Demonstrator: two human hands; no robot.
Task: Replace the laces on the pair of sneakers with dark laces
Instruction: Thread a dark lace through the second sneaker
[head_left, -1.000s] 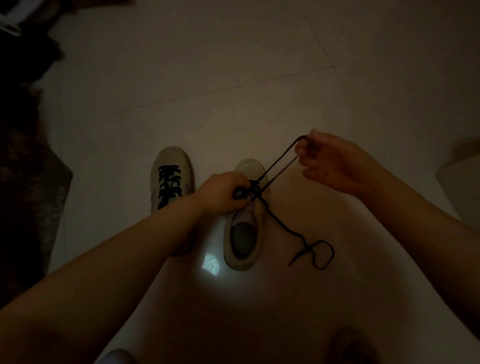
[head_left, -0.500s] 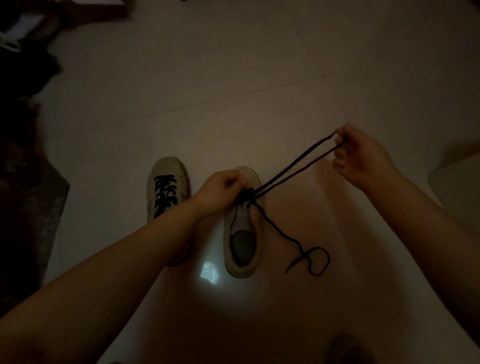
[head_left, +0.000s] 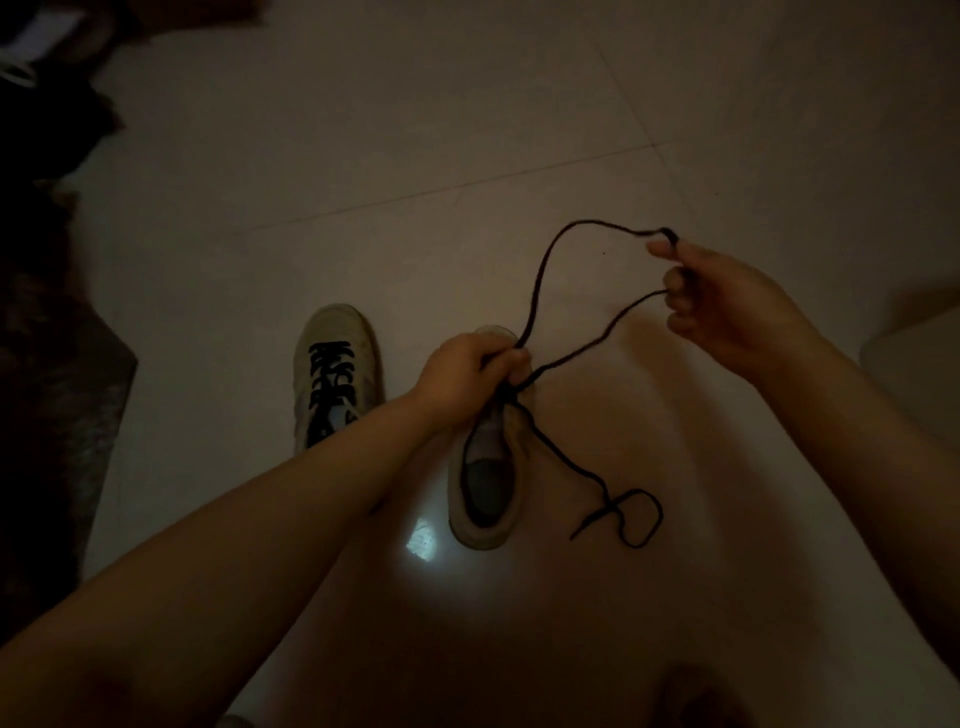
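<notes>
Two pale sneakers stand on the tiled floor in dim light. The left sneaker is fully laced with a dark lace. My left hand grips the front of the right sneaker and the dark lace at its eyelets. My right hand is raised to the right and pinches that lace, which hangs as a slack loop between the two hands. The lace's other end lies curled on the floor to the right of the shoe.
Dark clutter and a dark mat fill the left edge. A pale object sits at the right edge. A bright reflection shines on the floor tile beside the shoe's heel.
The lace loop, taut half a second ago, has gone slack and bowed outward. My right hand has shifted slightly and loosened its pull. My left hand stays on the shoe.
</notes>
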